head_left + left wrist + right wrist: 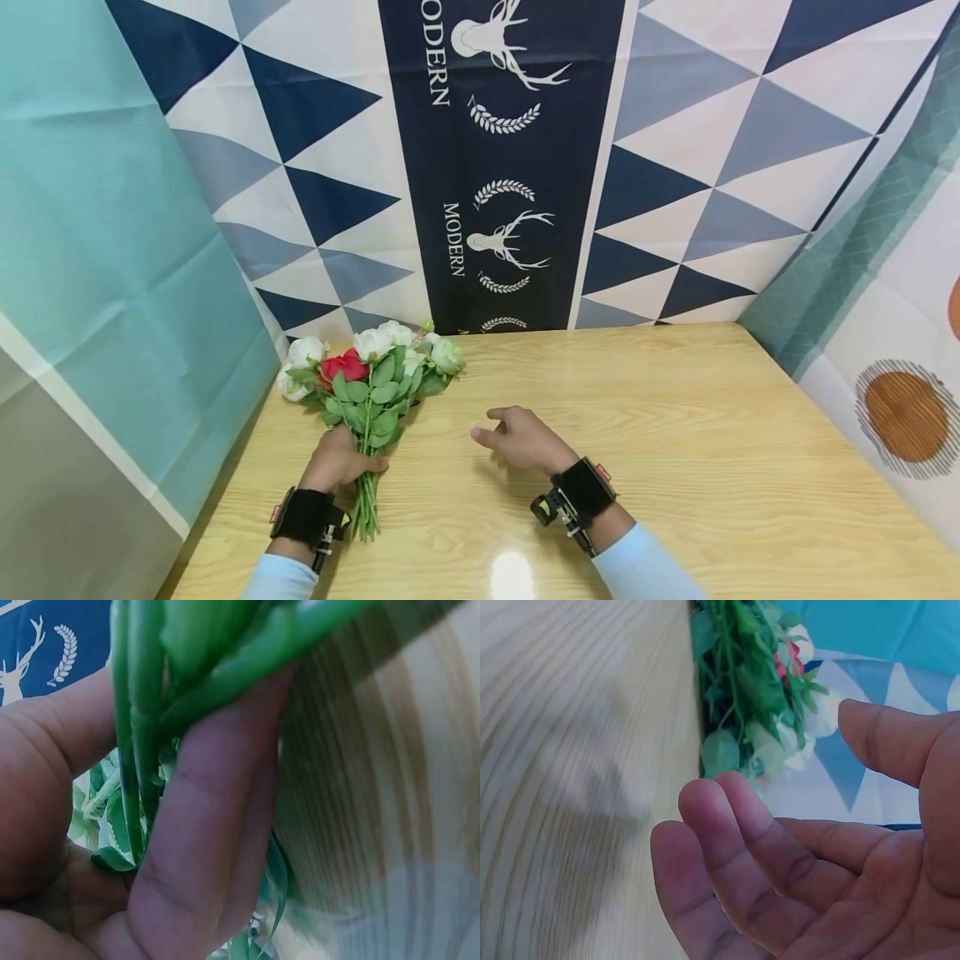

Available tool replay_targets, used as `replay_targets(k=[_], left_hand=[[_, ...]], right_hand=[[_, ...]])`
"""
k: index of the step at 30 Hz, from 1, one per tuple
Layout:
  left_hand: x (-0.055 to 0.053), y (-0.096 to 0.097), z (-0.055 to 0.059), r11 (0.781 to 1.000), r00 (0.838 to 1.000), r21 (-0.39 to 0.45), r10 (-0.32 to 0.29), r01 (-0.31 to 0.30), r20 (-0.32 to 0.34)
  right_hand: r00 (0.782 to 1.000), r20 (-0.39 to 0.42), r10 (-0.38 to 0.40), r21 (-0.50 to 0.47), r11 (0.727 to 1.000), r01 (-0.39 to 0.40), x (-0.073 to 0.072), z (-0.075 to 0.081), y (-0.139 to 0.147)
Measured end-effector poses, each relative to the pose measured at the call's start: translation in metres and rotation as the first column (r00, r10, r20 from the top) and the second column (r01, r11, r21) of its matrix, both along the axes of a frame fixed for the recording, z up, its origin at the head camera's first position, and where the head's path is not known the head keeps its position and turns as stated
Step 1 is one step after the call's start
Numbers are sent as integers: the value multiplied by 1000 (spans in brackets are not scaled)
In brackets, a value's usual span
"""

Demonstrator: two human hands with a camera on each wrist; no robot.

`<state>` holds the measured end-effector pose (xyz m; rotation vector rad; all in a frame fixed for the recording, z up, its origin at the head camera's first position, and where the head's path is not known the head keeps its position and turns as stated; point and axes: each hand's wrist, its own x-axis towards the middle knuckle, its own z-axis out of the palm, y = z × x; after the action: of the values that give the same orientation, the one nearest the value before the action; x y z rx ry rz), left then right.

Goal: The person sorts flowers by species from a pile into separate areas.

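Observation:
A bouquet of artificial-looking flowers (381,392), white blooms and one red rose (345,367) over green leaves, lies at the left of the wooden table with its stems toward me. My left hand (339,460) grips the bunched stems (365,500), thumb across the front. The left wrist view shows the green stems (142,712) between the thumb and the curled fingers (202,825). My right hand (521,437) is held over the table to the right of the bouquet, fingers loosely bent and nothing in them. In the right wrist view, the leaves (739,682) appear beyond its fingertips.
The light wooden table (637,417) extends to the right and front. A patterned cloth (510,167) with deer prints and triangles hangs along the back edge. A teal and grey curtain (127,250) borders the left, and another curtain (885,350) the right.

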<state>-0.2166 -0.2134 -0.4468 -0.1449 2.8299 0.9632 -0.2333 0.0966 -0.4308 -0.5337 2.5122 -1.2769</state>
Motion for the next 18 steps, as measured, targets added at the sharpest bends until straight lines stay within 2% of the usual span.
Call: replay_targets(k=[4,11,15,18], left_hand=[[2,-7,1,1000,1000,0,3,-3,-10],[2,-5,3,1000,1000,22,14,-14,-10],[6,-8,8,999,999,-33,14,-15,-39],[11,-11,16,994,998,-106,20,-26,-61]], right_hand=[[999,-38,11,30,999,-10,4,2,5],[994,-106,-10,69,997,17,7,8,13],[992,-130,-3,80,997,14,8,10,13],[990,-140,4,84,996,8,7,9,13]])
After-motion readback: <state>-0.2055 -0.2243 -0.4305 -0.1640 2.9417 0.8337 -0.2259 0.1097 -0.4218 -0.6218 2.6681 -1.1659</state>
